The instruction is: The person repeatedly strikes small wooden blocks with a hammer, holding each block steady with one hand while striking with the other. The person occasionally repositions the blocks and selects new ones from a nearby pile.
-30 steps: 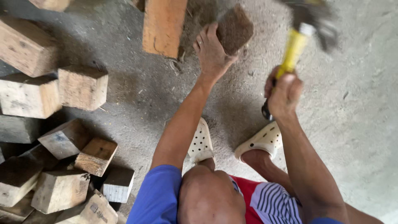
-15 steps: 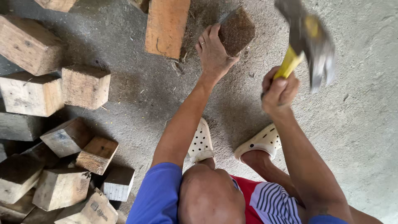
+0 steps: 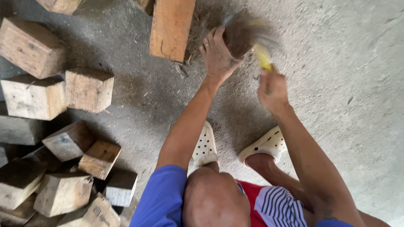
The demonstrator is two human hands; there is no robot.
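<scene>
My left hand (image 3: pixel 216 52) grips the left side of a small dark wooden block (image 3: pixel 239 40) standing on the concrete floor. My right hand (image 3: pixel 272 86) is shut on the yellow handle of a hammer (image 3: pixel 263 56). The hammer head is a blur right at the block's top, just right of my left hand's fingers. Whether it touches the block cannot be made out. Both arms reach forward from my blue and striped clothing at the bottom of the view.
An orange-brown plank (image 3: pixel 170 27) lies just left of the block. A heap of several cut wooden blocks (image 3: pixel 88 90) fills the left side. My feet in white perforated clogs (image 3: pixel 205 145) rest on the sawdust-strewn concrete floor (image 3: pixel 345 84).
The hammer, raised high at the upper right before, has swung down and left onto the dark block. My right hand moved forward with it. My left hand stayed on the block.
</scene>
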